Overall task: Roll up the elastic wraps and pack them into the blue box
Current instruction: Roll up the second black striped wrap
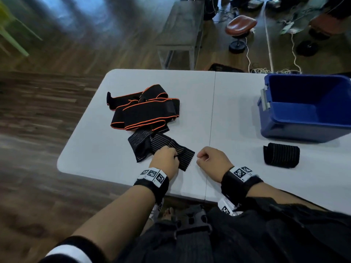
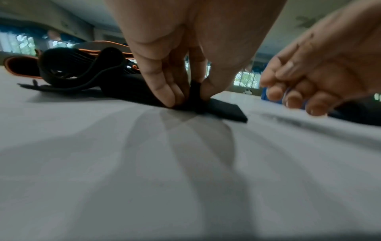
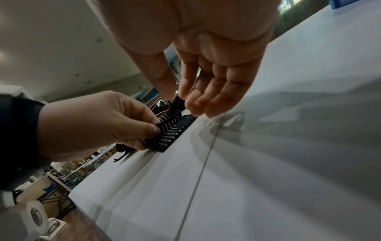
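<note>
Left hand (image 1: 165, 160) pinches the striped wrap's (image 1: 171, 149) near end at lower centre; its length runs up-left toward the pile. Right hand (image 1: 211, 158), loosely curled and holding nothing, hovers just right. Box (image 1: 311, 130) sits upper right.

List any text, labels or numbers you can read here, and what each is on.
None can be read.
Left wristband tags: black-and-white square code patterns only, no words.
Right wristband tags: the same kind of patterns; tiny print beneath is too small to read.
Blue box, striped wrap, orange-edged wraps, rolled wrap: no label showing.
</note>
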Action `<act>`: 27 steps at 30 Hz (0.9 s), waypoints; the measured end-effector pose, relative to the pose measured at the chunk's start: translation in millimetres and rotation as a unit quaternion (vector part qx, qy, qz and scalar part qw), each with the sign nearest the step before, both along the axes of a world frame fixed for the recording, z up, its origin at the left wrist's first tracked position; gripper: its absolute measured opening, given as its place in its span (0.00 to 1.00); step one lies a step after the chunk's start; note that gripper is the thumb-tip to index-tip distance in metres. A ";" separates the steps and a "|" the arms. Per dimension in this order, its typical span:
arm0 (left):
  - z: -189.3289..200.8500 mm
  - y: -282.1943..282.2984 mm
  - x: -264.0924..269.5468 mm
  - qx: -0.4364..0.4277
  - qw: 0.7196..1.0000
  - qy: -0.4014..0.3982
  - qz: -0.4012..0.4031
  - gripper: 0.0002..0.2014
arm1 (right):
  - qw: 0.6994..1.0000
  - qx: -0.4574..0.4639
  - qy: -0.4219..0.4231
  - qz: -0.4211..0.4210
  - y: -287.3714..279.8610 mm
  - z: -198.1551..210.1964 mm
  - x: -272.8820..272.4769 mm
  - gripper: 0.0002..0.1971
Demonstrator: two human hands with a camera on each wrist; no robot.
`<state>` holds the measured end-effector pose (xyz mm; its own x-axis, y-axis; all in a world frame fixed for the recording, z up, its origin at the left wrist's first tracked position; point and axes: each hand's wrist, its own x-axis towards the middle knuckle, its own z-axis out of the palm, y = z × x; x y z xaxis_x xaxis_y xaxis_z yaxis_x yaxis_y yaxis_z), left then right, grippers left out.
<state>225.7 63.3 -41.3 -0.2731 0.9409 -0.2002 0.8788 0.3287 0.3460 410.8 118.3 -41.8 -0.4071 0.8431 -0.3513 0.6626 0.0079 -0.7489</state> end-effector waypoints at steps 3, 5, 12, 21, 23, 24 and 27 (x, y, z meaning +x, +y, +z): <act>7.4 -4.0 -1.2 0.064 0.995 -0.060 -0.041 0.08 | 0.998 -0.029 0.047 -0.003 0.5 5.9 -1.0 0.19; 14.5 -9.5 2.1 0.095 0.986 -0.110 -0.079 0.09 | 0.994 -0.053 0.098 -0.004 2.1 9.7 -3.3 0.26; 32.8 -23.7 -8.6 0.150 0.964 -0.216 -0.035 0.05 | 0.995 0.026 0.095 0.008 12.7 11.1 -20.7 0.05; -11.0 -55.1 -111.0 -0.011 0.995 -0.015 0.099 0.17 | 0.995 0.023 0.099 -0.016 10.6 15.7 -25.0 0.05; -16.6 -53.3 -117.7 0.004 0.996 -0.004 0.089 0.20 | 0.995 0.023 0.099 -0.019 9.2 17.5 -26.3 0.05; -18.3 -50.1 -119.8 0.012 0.996 0.001 0.085 0.21 | 0.995 0.026 0.099 -0.019 9.0 19.0 -27.2 0.05; -20.2 -39.9 -124.6 0.006 0.995 0.010 0.097 0.20 | 0.994 0.037 0.105 -0.017 10.0 25.9 -31.6 0.05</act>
<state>101.1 23.4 -61.5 -0.4531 0.8727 -0.1820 0.8059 0.4883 0.3349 379.1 128.3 -15.9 -0.4353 0.8781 -0.1984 0.4932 0.0483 -0.8686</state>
